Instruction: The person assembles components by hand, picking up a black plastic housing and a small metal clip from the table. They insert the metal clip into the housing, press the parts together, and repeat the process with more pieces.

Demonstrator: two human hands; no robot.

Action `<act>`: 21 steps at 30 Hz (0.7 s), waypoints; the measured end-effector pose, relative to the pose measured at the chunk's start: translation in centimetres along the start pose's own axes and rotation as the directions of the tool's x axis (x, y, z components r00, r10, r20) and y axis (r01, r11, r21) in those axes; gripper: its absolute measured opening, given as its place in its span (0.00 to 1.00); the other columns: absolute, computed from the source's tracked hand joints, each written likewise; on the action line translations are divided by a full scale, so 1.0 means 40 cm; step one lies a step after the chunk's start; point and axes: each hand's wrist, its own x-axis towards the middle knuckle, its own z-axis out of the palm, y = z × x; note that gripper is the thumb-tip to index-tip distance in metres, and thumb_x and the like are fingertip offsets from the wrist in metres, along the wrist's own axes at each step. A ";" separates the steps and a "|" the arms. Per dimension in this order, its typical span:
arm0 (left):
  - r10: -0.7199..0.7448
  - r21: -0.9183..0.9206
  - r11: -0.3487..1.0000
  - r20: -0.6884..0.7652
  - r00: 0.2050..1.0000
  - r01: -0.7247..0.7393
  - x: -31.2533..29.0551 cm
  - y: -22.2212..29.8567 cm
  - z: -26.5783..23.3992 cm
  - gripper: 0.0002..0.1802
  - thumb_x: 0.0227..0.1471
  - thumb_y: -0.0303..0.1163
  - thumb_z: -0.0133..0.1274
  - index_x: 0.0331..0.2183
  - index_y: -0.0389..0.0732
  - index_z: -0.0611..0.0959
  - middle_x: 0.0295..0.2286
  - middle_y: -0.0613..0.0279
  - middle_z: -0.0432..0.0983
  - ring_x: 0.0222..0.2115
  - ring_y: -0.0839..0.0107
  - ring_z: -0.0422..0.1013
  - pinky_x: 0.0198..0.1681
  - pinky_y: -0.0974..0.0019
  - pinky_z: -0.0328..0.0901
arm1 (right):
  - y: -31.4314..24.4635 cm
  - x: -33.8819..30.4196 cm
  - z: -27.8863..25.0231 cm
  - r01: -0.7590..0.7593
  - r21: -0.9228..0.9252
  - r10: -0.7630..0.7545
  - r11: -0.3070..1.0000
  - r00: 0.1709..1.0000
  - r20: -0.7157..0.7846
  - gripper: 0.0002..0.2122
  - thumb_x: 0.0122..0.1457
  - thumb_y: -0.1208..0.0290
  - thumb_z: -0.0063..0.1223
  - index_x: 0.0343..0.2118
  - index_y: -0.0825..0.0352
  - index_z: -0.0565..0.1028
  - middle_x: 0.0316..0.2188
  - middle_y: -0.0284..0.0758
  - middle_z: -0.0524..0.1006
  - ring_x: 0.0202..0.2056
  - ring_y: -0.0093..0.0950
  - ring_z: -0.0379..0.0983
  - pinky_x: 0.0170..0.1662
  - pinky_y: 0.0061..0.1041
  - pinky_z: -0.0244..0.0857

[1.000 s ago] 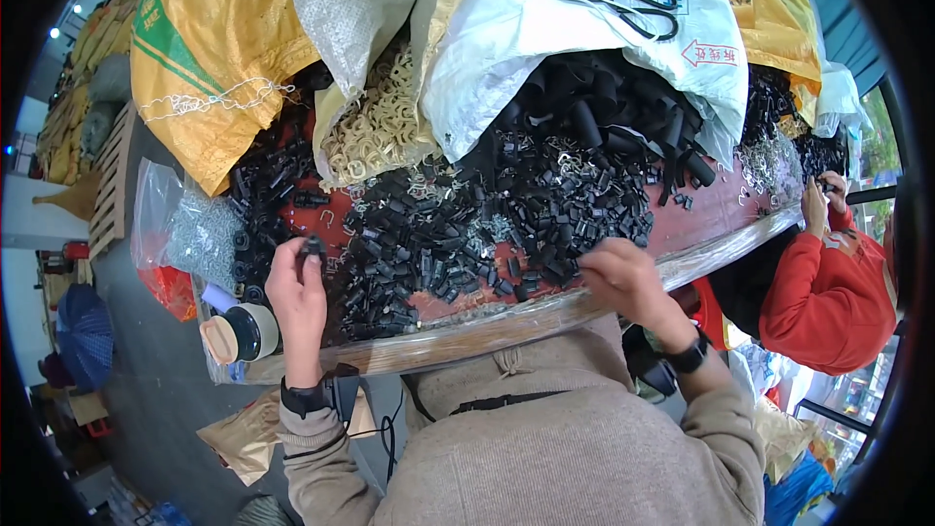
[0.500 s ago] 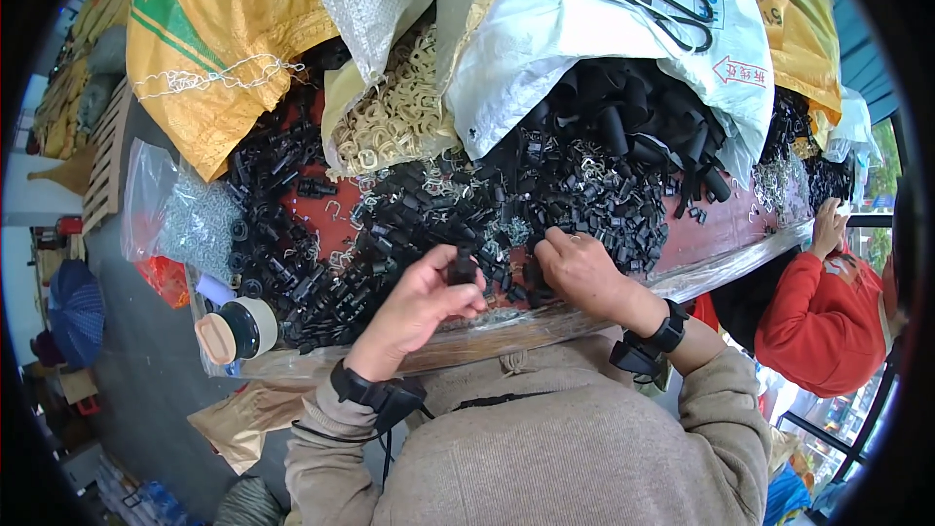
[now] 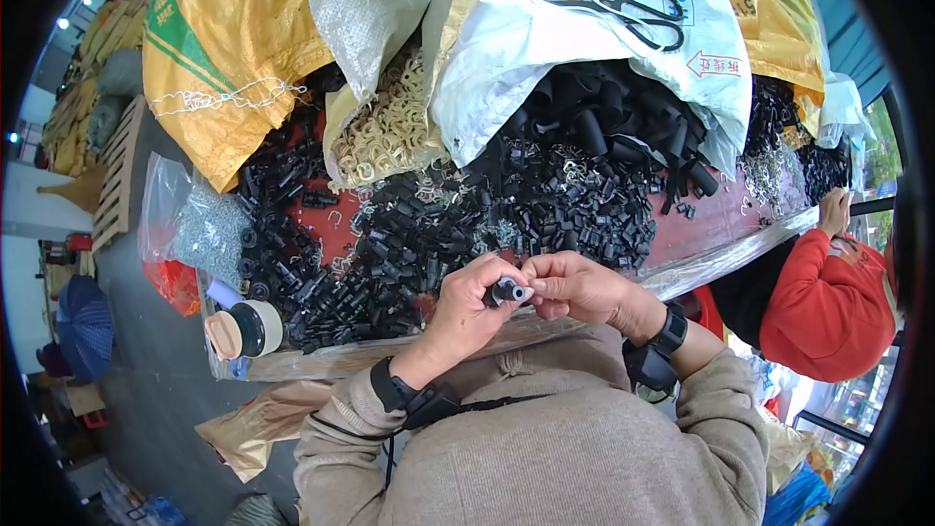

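Note:
Close to my body, past the table's near edge, my left hand (image 3: 458, 317) is closed around a black tubular plastic part (image 3: 504, 292). The part's round end, with a hole in it, faces up toward me. My right hand (image 3: 589, 292) pinches at that end with thumb and forefinger, the two hands touching. Whatever lies between its fingertips is too small to make out. Just beyond my hands spread heaps of black plastic pieces (image 3: 399, 268) and small black blocks (image 3: 584, 219).
A white sack (image 3: 584, 34) spills black tubes (image 3: 623, 117), with scissors (image 3: 623, 8) lying on top. Cream-coloured clips (image 3: 385, 136) fill another sack. A lidded jar (image 3: 255, 329) stands at the table's left corner beside a bag of small metal pieces (image 3: 209, 234). A person in red (image 3: 823, 307) sits at right.
My hands have come together and closer to my body. My left hand moved right with the black part, which now points its end upward. My right hand left the heap and pinches at the part.

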 end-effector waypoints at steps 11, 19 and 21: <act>-0.165 -0.116 0.981 -0.072 0.984 0.156 0.023 -0.021 0.022 0.05 0.41 0.26 0.54 0.23 0.38 0.73 0.19 0.67 0.68 0.20 0.78 0.64 0.25 0.76 0.61 | 0.009 0.011 -0.018 0.159 0.013 -0.157 0.987 0.981 -0.118 0.06 0.52 0.70 0.46 0.29 0.67 0.68 0.21 0.28 0.66 0.17 0.14 0.55 0.19 0.11 0.49; -0.286 -0.879 0.199 0.371 0.883 0.433 0.025 -0.044 -0.008 0.16 0.49 0.33 0.45 0.40 0.37 0.68 0.31 0.64 0.68 0.29 0.78 0.65 0.30 0.75 0.60 | -0.021 0.012 -0.005 0.358 -0.769 -0.618 0.529 0.784 -0.060 0.04 0.51 0.74 0.47 0.25 0.68 0.68 0.19 0.28 0.66 0.18 0.18 0.61 0.21 0.17 0.56; -0.310 -0.833 0.274 0.397 0.864 0.481 0.017 -0.046 -0.010 0.20 0.51 0.35 0.41 0.45 0.36 0.63 0.34 0.63 0.66 0.32 0.78 0.64 0.32 0.74 0.61 | -0.034 0.003 0.018 0.350 -0.851 -0.651 0.392 0.759 0.012 0.04 0.49 0.75 0.48 0.24 0.68 0.68 0.19 0.30 0.66 0.18 0.21 0.63 0.21 0.18 0.57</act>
